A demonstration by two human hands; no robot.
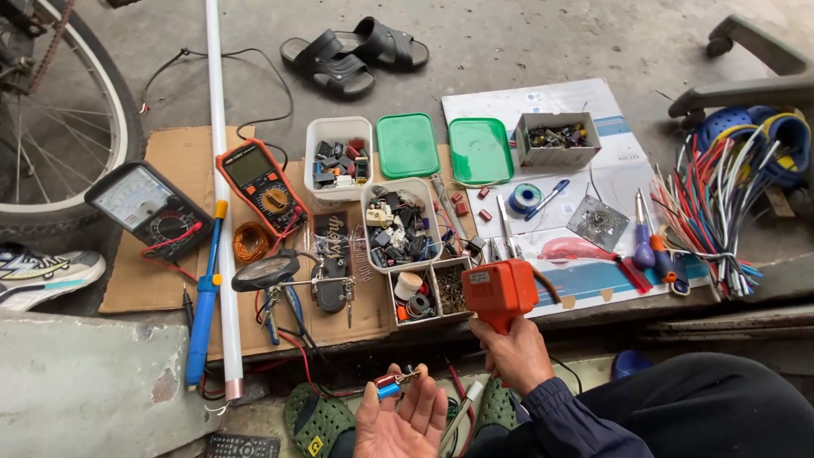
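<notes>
Right hand is clenched round the grip of an orange soldering gun; left hand lies palm up, fingertips pinching a small blue-red component near the gun. Soldering step looks set up; next move needs tip brought carefully to the leads. Parts tubs sit beyond.
</notes>
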